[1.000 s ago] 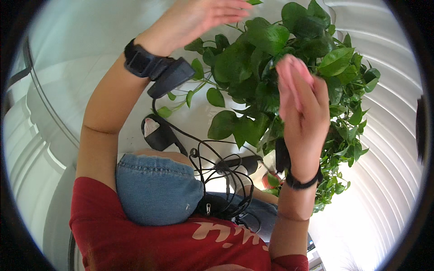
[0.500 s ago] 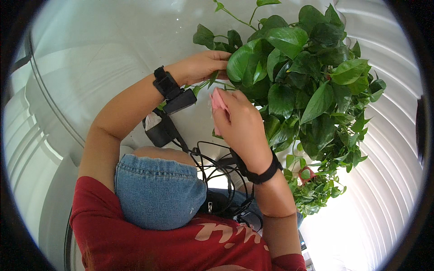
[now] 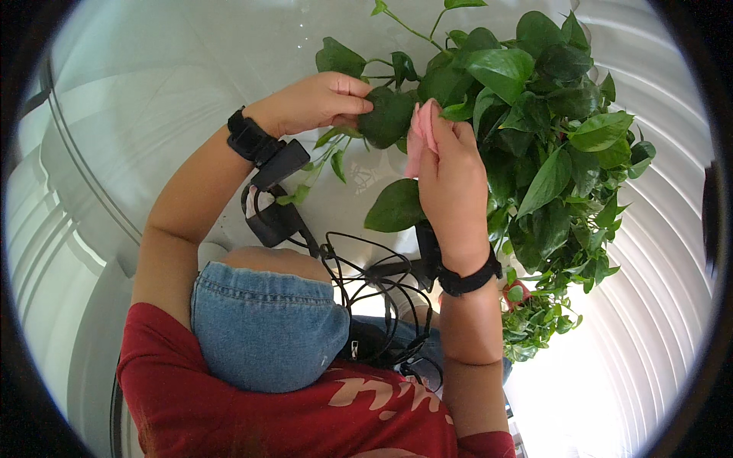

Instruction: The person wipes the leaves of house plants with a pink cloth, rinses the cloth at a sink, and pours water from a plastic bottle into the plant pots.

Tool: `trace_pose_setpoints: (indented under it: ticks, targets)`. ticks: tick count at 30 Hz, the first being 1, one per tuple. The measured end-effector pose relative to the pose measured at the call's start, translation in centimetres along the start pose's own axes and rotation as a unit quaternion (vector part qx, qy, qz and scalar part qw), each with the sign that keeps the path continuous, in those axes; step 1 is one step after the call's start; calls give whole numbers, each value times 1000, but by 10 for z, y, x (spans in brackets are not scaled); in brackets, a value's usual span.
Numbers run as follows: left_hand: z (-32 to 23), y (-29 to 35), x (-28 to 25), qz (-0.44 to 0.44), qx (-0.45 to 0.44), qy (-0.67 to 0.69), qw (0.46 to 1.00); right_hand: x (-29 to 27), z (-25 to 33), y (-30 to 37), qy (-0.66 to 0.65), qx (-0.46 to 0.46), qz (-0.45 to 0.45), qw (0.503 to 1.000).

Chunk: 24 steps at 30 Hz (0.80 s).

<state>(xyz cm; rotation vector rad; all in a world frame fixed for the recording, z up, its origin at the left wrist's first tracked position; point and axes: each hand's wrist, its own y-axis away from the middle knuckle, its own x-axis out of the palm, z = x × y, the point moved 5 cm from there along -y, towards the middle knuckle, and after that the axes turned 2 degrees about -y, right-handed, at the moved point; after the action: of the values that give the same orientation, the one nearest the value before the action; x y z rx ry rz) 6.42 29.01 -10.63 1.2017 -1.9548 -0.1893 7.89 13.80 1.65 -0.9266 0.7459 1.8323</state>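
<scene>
A bushy green trailing houseplant (image 3: 550,145) with heart-shaped leaves fills the upper right. My left hand (image 3: 324,103) is closed, its thumb and fingertips pinching the left edge of a dark green leaf (image 3: 387,118). To the right of that leaf, my right hand (image 3: 454,195) grips a folded pink cloth (image 3: 422,137) between thumb and fingers. The cloth is close beside the leaf; whether they touch I cannot tell. Below the cloth, another broad leaf (image 3: 395,206) sticks out to the left of my right wrist.
Black cables (image 3: 374,286) tangle between my legs, near a black device (image 3: 272,221) by my knee. A pale, glossy surface (image 3: 206,84) lies behind my left hand. White ribbed panels (image 3: 641,229) curve along the right. A smaller leafy plant (image 3: 534,320) is lower right.
My right hand with the pink cloth has moved up and to the right. My left hand has shifted slightly left, and the leaf at its fingertips now shows a darker face.
</scene>
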Motion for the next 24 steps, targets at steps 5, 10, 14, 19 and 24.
trace_pose_setpoints:
  ticks: [5, 10, 14, 19, 24]
  targets:
    - [10, 4, 1, 36, -38, 5, 999, 19, 4, -7, 34, 27, 35, 998]
    - [0, 4, 14, 55, -10, 55, 997, 45, 20, 8, 55, -54, 74, 994]
    - [2, 4, 15, 83, -6, 72, 994, 39, 5, -7, 82, 21, 49, 995]
    - [0, 3, 6, 31, 16, 149, 988, 36, 17, 12, 94, -48, 56, 993]
    - [-10, 4, 5, 14, 16, 207, 978, 34, 19, 25, 83, -78, 50, 992]
